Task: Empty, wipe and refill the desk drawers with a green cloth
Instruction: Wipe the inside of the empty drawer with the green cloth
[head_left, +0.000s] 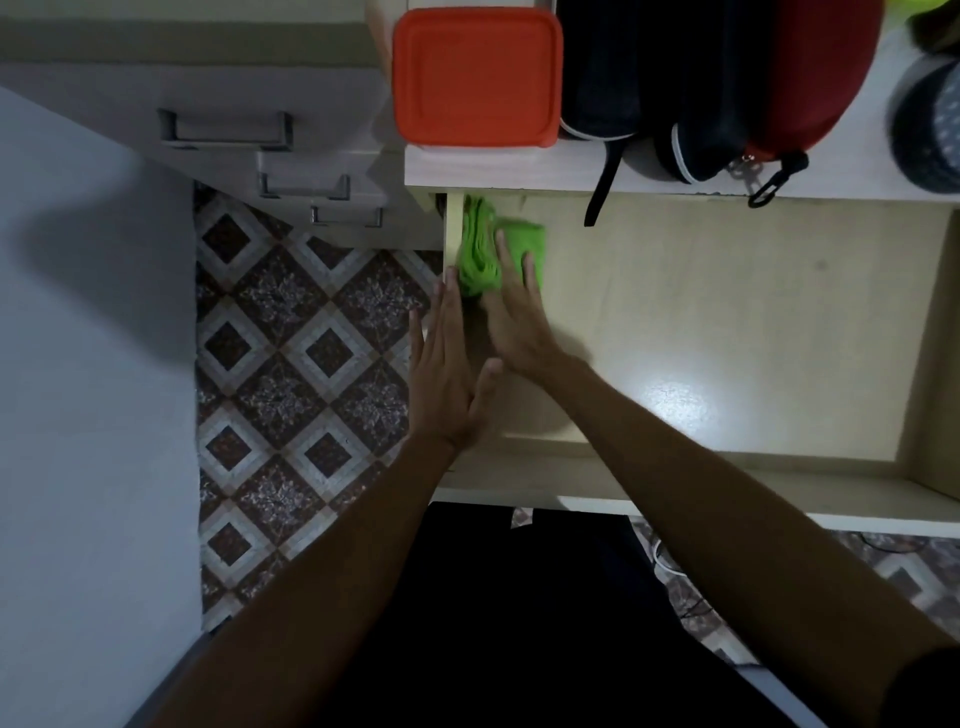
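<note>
The pale wooden drawer (727, 322) is pulled out below the desk top, and its bottom is bare. A bunched green cloth (475, 249) lies in the drawer's far left corner, against the left wall. My right hand (514, 317) presses flat on the cloth with straight fingers. Just outside that wall, my left hand (447, 374) lies flat with straight fingers against the drawer's left side (451, 234), its thumb over the rim.
On the desk top (519, 169) stand a container with an orange lid (478, 75), a dark pouch (602, 67), a red and black zip case (769, 88) and a dark dotted object (930, 124). A drawer unit with metal handles (228, 130) stands at left over the patterned floor (301, 364).
</note>
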